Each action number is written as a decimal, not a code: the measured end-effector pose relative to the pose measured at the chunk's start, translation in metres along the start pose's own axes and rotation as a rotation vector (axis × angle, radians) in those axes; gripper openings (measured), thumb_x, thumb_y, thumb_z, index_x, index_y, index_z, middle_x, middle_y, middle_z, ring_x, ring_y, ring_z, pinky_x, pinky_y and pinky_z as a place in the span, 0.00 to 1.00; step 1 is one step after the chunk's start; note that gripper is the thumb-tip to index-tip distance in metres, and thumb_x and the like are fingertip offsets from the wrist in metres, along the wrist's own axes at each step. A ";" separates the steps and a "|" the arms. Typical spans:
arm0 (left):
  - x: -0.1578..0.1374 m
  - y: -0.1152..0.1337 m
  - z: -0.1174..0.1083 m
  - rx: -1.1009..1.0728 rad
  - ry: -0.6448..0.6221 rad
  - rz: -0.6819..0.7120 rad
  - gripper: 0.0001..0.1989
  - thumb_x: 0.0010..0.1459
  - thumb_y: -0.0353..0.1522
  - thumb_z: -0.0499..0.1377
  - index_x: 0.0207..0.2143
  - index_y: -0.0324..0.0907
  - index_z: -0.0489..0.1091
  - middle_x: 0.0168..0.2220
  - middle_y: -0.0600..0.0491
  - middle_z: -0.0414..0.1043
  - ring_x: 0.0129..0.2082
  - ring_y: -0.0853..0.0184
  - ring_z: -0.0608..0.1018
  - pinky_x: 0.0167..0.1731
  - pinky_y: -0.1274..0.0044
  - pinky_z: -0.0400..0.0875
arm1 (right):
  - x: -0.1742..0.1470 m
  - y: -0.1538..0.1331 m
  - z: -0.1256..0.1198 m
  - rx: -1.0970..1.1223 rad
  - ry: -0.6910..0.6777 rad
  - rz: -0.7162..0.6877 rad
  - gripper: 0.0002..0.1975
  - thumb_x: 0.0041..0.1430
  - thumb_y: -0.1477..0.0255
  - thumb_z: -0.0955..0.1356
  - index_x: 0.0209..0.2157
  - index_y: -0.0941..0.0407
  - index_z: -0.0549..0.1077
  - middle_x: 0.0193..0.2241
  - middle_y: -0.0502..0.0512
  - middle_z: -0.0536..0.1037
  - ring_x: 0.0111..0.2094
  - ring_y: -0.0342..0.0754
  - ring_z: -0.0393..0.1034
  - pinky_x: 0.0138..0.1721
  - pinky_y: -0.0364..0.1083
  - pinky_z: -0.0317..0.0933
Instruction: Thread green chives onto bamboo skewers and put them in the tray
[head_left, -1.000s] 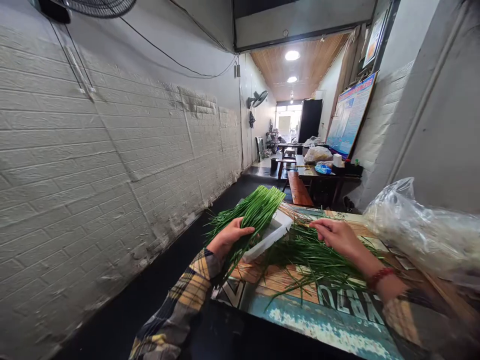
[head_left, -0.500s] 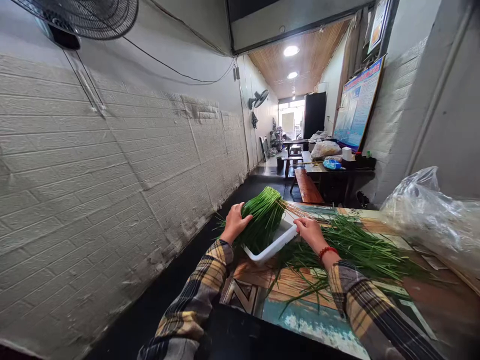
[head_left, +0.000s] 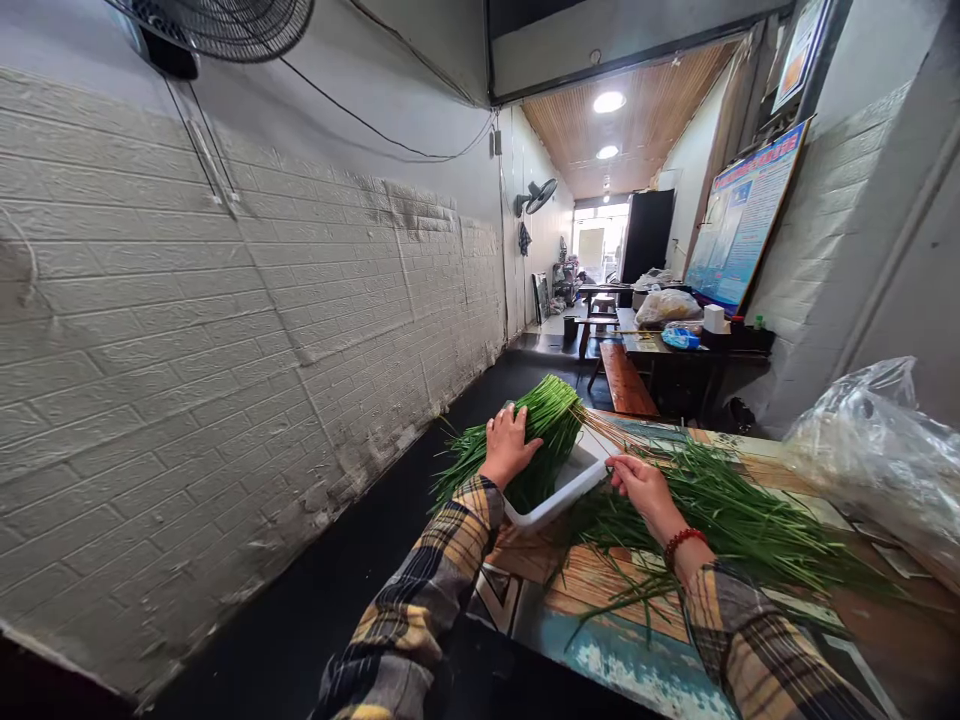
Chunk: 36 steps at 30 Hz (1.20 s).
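A thick bundle of green chives point(head_left: 551, 410) lies across a white plastic tray point(head_left: 555, 510), its leafy ends hanging over the left side. My left hand point(head_left: 510, 445) rests on the bundle with fingers stretched and thumb apart. Thin brown straw strands point(head_left: 600, 425) run from the bundle toward the right over the tray's rim. Beside the tray's right corner is my right hand point(head_left: 643, 490), its thumb and fingertips pinched together; whatever is between them is too small to make out. Loose chives point(head_left: 750, 510) are spread over the table, below and right of this hand.
The patchwork-patterned table point(head_left: 630, 670) has a clear plastic bag point(head_left: 870, 430) at its right. A white brick-patterned wall point(head_left: 300, 330) runs along the left. Farther back are a wooden bench point(head_left: 626, 380) and another table carrying bags point(head_left: 667, 306).
The whole view has shifted, moving the scene slightly right in the picture. My right hand has drawn slightly away from the tray's rim, fingers still pinched. My left hand stays on the chives.
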<state>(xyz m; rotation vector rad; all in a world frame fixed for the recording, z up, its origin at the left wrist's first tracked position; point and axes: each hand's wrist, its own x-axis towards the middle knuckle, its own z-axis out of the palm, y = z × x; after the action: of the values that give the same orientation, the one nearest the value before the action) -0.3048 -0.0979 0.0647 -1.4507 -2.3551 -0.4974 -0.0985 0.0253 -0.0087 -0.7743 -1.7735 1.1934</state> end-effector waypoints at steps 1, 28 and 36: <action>-0.001 0.000 0.001 0.004 0.008 0.005 0.33 0.55 0.42 0.58 0.60 0.40 0.55 0.62 0.40 0.54 0.61 0.54 0.59 0.58 0.62 0.54 | -0.001 0.002 0.000 0.016 0.005 0.004 0.23 0.51 0.54 0.63 0.32 0.60 0.75 0.17 0.49 0.70 0.16 0.42 0.60 0.19 0.42 0.53; -0.004 0.014 0.003 0.052 0.108 0.071 0.27 0.58 0.37 0.55 0.59 0.41 0.57 0.61 0.42 0.56 0.59 0.55 0.61 0.56 0.64 0.58 | 0.006 0.010 -0.005 0.055 0.106 0.034 0.20 0.53 0.57 0.63 0.33 0.59 0.76 0.18 0.48 0.70 0.16 0.42 0.59 0.20 0.42 0.54; -0.004 0.020 0.011 0.054 0.080 0.031 0.27 0.58 0.36 0.55 0.59 0.41 0.56 0.61 0.42 0.55 0.59 0.55 0.62 0.55 0.64 0.59 | 0.008 0.014 -0.008 0.028 0.070 0.047 0.21 0.52 0.57 0.63 0.34 0.60 0.75 0.17 0.48 0.69 0.17 0.42 0.60 0.20 0.42 0.53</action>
<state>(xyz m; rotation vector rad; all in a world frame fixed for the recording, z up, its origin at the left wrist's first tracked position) -0.2860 -0.0880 0.0559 -1.4144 -2.2637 -0.4707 -0.0947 0.0396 -0.0178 -0.8359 -1.6863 1.2050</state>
